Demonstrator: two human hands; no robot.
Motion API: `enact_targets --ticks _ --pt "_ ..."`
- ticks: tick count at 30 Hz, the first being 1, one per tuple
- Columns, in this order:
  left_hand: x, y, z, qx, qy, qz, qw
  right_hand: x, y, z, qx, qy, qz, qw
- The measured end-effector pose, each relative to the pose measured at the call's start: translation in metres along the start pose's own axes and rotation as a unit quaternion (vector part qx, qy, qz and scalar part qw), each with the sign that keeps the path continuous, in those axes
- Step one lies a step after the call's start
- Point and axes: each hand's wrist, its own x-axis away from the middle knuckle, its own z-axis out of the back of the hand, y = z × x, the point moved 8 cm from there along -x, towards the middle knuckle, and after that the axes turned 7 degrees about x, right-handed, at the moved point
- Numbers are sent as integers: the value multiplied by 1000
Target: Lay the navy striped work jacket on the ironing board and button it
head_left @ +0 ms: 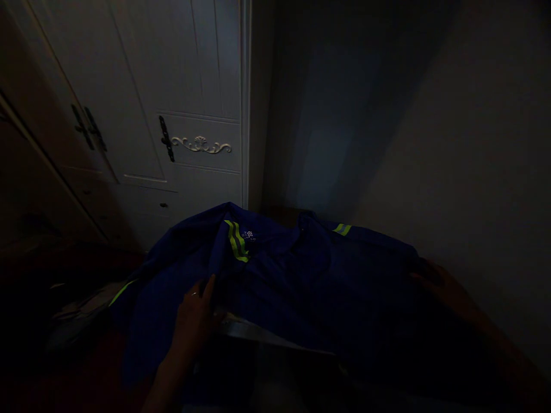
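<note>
A dark blue work jacket [279, 275] with yellow-green reflective stripes and a small white print lies spread over a light-edged surface. My left hand [196, 310], with a ring on one finger, is closed on a fold of the jacket left of its middle. At the jacket's far right end, my right hand [433, 281] pinches the cloth; deep shadow hides part of its fingers. One part of the jacket hangs down to the left, beyond my left hand.
Behind the jacket stands a pale wardrobe [202, 69] with dark handles and a carved ornament. A plain wall [465, 143] rises at the right. A light surface edge [258, 332] shows below the jacket. Light-coloured items [81, 310] lie at the lower left in dim light.
</note>
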Motion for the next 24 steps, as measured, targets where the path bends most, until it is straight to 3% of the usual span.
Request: enact_targets --ticks 3,8,11,14,16,19,21,22,24 --pt "14 -9 6 -2 -1 30 1000 5 1 -6 -51 -41 -25 998" --pt "25 -33 17 69 -15 90 993 10 -22 10 39 -28 -17 999" --pt "16 -37 44 149 27 109 982 3 -52 39 71 10 -3 997" --pt "-2 -26 84 328 107 133 929 -4 -107 90 52 102 17 993" --pt "-19 -4 103 464 125 135 866 0 -164 124 40 172 64 982" --pt "-47 50 116 613 140 106 770 22 -262 135 -6 138 171 976" --pt "-64 95 105 682 102 56 722 46 -322 105 -21 14 256 966" --pt "-70 117 95 697 69 25 714 62 -346 84 -12 -48 293 955" --pt "-75 153 66 673 -4 -33 739 96 -375 33 29 -168 357 918"
